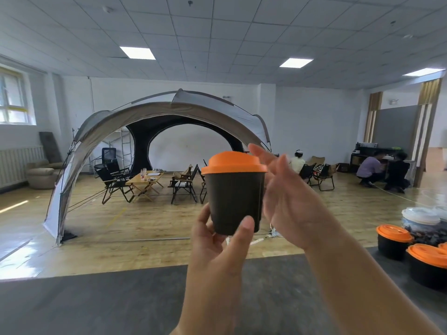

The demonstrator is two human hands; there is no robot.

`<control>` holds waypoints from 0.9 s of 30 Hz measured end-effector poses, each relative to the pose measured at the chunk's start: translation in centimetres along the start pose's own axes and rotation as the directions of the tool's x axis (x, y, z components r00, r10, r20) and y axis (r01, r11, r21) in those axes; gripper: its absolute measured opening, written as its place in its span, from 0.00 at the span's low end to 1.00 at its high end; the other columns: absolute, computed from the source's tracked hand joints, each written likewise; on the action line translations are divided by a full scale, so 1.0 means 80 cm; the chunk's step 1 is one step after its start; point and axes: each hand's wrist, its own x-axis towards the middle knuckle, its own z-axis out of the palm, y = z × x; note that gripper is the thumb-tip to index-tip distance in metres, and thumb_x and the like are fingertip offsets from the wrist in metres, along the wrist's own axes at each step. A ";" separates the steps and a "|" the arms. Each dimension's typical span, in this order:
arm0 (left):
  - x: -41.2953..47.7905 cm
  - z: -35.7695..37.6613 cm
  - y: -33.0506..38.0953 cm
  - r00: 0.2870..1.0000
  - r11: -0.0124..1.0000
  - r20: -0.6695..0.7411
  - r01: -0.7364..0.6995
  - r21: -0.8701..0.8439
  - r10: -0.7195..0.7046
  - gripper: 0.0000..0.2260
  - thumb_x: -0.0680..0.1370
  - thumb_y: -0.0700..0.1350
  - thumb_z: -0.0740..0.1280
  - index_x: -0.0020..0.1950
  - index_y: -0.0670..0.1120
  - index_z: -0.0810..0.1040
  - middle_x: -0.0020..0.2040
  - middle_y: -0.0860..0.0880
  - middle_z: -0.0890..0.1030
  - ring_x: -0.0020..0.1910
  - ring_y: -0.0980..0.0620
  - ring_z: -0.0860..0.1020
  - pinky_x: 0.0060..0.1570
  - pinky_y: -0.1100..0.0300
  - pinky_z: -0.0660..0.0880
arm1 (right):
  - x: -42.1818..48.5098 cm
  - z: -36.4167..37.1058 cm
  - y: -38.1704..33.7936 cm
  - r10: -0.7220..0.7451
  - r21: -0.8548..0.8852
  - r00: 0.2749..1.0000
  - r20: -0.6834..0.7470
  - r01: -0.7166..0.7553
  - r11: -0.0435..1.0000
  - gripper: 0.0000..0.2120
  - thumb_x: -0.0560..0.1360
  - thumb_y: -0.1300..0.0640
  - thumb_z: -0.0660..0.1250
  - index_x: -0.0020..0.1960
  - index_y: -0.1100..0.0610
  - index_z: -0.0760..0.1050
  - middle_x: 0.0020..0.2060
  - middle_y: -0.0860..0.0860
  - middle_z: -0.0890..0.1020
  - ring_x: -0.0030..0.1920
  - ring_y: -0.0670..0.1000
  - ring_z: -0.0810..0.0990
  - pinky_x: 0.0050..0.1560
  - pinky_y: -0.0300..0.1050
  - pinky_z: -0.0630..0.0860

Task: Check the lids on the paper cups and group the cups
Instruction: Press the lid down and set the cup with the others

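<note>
- Left hand (217,243) gripped the paper cup (235,199) at its base, with the thumb on the near wall and the other fingers curled round the far-left side.
- Paper cup was held in the air above the dark table (96,305). It was upright, and its long axis ran from 6 to 12 o'clock out of the grip.
- Orange lid (233,163) sat at the 12 o'clock end and appeared level along the visible rim.
- Right hand (287,201) held nothing. Its fingers were straight at 3 o'clock of the cup, and the fingertips reached about 1 o'clock, beside the lid rim. Contact between palm and cup wall could not be determined.
- Judgement: the right hand lay nearer the lid, so testing the rim would fall to it while the left steadied the base.
- Other lidded cups (393,245) stood together on the table at 4 o'clock of the held cup, well apart from it. Grouping would call for a move in that direction.
</note>
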 end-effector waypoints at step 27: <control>0.000 0.000 -0.002 0.997 0.996 0.006 -0.074 -0.058 0.075 0.29 0.57 0.51 0.80 0.56 0.60 0.75 0.54 0.52 0.82 0.53 0.51 0.83 0.45 0.60 0.80 | -0.008 0.015 -0.007 -0.127 -0.181 0.984 -0.129 0.102 0.978 0.36 0.65 0.35 0.74 0.66 0.54 0.74 0.62 0.57 0.79 0.64 0.57 0.77 0.68 0.63 0.70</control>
